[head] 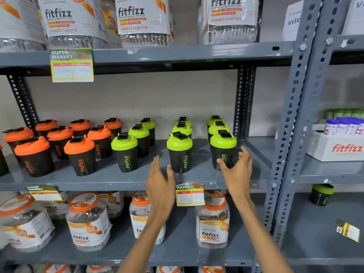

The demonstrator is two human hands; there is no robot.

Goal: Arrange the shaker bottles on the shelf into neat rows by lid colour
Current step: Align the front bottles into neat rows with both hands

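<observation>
Largely sorted, the shelf [137, 180] carries orange-lidded bottles [59, 142] left of both grips and green-lidded rows [141, 133] ahead, the right hand [237, 170] cupping wide around the front-right green bottle [223, 150], the left hand [159, 184] wide and empty beside the middle row's front bottle [180, 152], only straightening apparently left.

Orange-lid shakers [79, 154] left, green-lid shakers [179, 151] right, upright.

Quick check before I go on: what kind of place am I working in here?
Most likely a shop or its stockroom: grey slotted-steel shelving, yellow "Super Market" price tags clipped to shelf edges, and many identical black shaker bottles with green lids and orange lids, plus clear fitfizz jars below.
</observation>
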